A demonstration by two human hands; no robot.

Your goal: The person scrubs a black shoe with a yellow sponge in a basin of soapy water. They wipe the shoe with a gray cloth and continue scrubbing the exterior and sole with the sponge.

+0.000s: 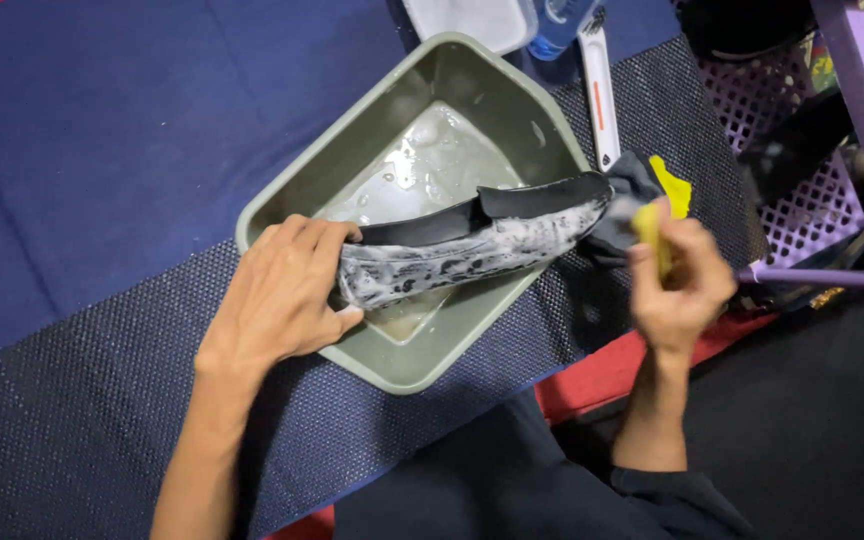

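With the left hand (287, 290) gripping the soapy black shoe (472, 245) over the green basin (402, 365) mid-frame, the right hand (680, 285), pinching a yellow sponge (649, 235), does best scrubbing the toe in short strokes.

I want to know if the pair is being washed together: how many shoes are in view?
1. A soapy black shoe lies across the green basin, its heel held by the left hand. A second may be hidden out of frame.

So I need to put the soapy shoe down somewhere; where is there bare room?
Free: the blue mat left of the green basin, and the dark mesh mat under the left hand. Crowded: behind the basin and right of the shoe, near the right hand and purple basket.
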